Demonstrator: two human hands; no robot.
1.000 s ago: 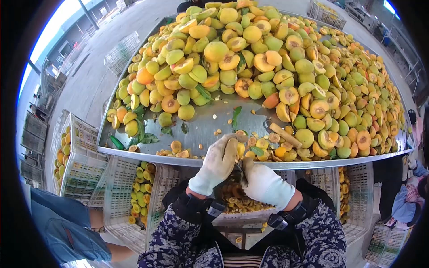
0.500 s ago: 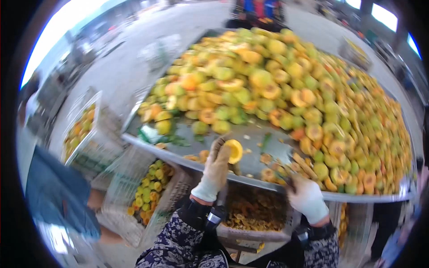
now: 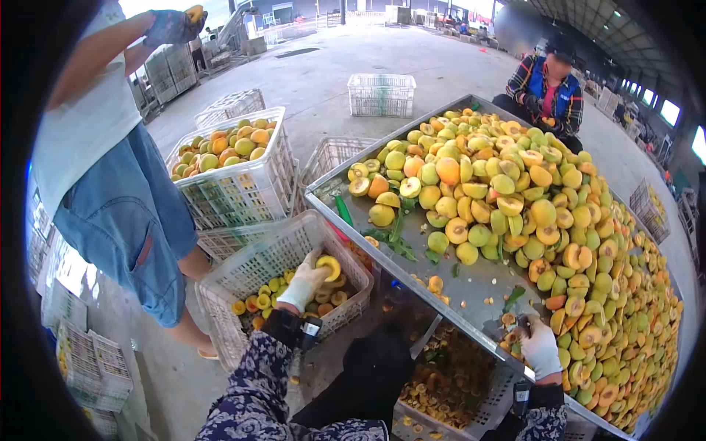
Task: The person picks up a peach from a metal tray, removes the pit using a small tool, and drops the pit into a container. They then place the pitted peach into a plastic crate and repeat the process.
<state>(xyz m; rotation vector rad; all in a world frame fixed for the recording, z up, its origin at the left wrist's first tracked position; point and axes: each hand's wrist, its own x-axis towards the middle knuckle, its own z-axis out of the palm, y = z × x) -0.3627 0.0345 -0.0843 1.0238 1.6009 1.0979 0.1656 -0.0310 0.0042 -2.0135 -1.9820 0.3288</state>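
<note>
My left hand (image 3: 307, 283), in a pale glove, is closed on a hollowed yellow peach half (image 3: 329, 267). It is over a white plastic crate (image 3: 220, 294) in which several peach halves (image 3: 263, 300) lie. My right hand (image 3: 540, 348), also gloved, is at the near edge of the metal table (image 3: 463, 298), its fingers curled beside small fruit scraps (image 3: 510, 331). Whatever it grips, if anything, I cannot make out. A large heap of whole and halved peaches (image 3: 544, 213) covers much of the table.
At left stands a person in blue shorts (image 3: 132, 213), by a crate of whole peaches (image 3: 235, 184). Another person (image 3: 548, 92) sits beyond the table. A crate of scraps (image 3: 452, 378) is below the near edge. Green leaves (image 3: 397, 239) lie on the metal.
My left hand has moved from above the table edge, leftward to the crate, still with the peach half. The view has swung left. My right hand stays by the table edge.
</note>
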